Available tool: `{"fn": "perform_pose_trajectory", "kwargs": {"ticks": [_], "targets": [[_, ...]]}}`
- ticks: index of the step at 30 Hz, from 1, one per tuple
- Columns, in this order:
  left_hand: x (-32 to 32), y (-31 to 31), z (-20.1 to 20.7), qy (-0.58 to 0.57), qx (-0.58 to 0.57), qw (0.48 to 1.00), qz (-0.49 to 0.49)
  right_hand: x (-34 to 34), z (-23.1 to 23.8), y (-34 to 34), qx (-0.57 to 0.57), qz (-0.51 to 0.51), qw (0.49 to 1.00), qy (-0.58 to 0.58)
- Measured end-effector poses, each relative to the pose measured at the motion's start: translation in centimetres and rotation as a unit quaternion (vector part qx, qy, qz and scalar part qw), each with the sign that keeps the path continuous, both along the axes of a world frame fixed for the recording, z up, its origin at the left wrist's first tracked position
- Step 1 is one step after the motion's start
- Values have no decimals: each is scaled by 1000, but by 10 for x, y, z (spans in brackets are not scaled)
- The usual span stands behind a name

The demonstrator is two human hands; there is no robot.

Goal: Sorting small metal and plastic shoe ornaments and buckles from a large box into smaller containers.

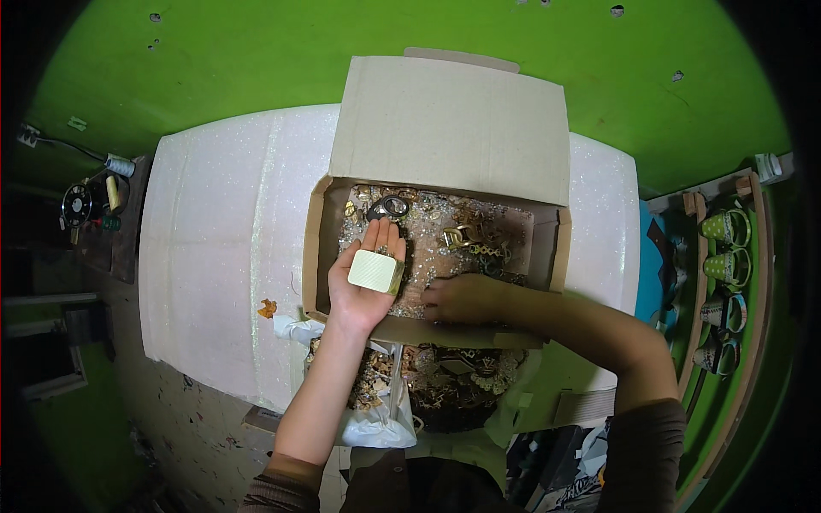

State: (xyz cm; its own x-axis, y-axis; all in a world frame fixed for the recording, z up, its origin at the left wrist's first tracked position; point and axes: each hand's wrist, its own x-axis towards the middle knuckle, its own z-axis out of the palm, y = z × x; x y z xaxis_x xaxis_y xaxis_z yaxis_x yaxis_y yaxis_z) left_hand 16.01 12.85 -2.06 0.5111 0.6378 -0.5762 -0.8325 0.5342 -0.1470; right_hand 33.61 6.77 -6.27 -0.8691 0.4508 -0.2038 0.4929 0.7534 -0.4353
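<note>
My left hand [352, 306] is palm up over the left side of an open cardboard box [556, 248]. On it rests a small pale-yellow block-shaped case [374, 270] with rounded corners, with the fingers stretched out behind it. My right hand [453, 299] reaches into the box near its front wall, fingers curled down at the bottom; whatever they hold is hidden. Loose clear beads [428, 256] and gold-coloured bits cover the box floor. A dark ring-shaped piece [392, 206] lies beyond my left fingertips. Toward the back right is a chunky gold-coloured chain piece [462, 237].
The box lid [457, 120] stands raised at the back. In front, a white plastic bag [380, 426] and a heap of gold and dark trinkets [462, 385] lie close to my body. An orange-brown scrap [268, 308] sits on the white table cover [214, 231]. A wooden rack [753, 282] stands right.
</note>
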Motion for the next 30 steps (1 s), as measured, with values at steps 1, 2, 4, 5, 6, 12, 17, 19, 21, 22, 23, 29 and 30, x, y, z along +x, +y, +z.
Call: {"fn": "perform_pose_trajectory", "kwargs": {"ticks": [1, 2, 4, 5, 6, 12, 17, 19, 21, 22, 23, 29, 30], "targets": [[1, -1, 0, 5, 2, 1000, -2, 2, -2, -1, -11, -59, 998, 10], [2, -2, 0, 4, 4, 1000, -2, 4, -2, -1, -9, -58, 998, 10], [6, -4, 0, -1, -8, 1000, 7, 10, 1, 0, -93, -282, 932, 206], [7, -6, 0, -1, -6, 1000, 8, 13, 8, 3, -91, -281, 933, 206], [8, -8, -1, -9, -7, 1000, 12, 19, 15, 5, -289, -381, 841, 255], [28, -24, 0, 20, -5, 1000, 10, 30, 73, -1, -480, -513, 596, 390], [50, -43, 9, 39, 20, 999, -31, 11, 115, -1, -411, -464, 718, 318], [57, -49, 12, 55, 32, 997, -52, 3, 131, -5, -295, -448, 805, 255], [64, -53, 12, 55, 5, 998, -28, 0, 125, -12, -170, -408, 846, 298], [66, -55, 13, 54, 7, 998, -27, 2, 126, -14, -169, -407, 847, 298], [66, -57, 13, 25, 5, 1000, -12, 2, 128, -16, -160, -400, 855, 287], [67, -68, 17, -10, 31, 999, 19, 10, 138, -24, -300, -371, 830, 289], [67, -71, 16, -10, 47, 999, 18, 12, 136, -26, -347, -352, 801, 338]]}}
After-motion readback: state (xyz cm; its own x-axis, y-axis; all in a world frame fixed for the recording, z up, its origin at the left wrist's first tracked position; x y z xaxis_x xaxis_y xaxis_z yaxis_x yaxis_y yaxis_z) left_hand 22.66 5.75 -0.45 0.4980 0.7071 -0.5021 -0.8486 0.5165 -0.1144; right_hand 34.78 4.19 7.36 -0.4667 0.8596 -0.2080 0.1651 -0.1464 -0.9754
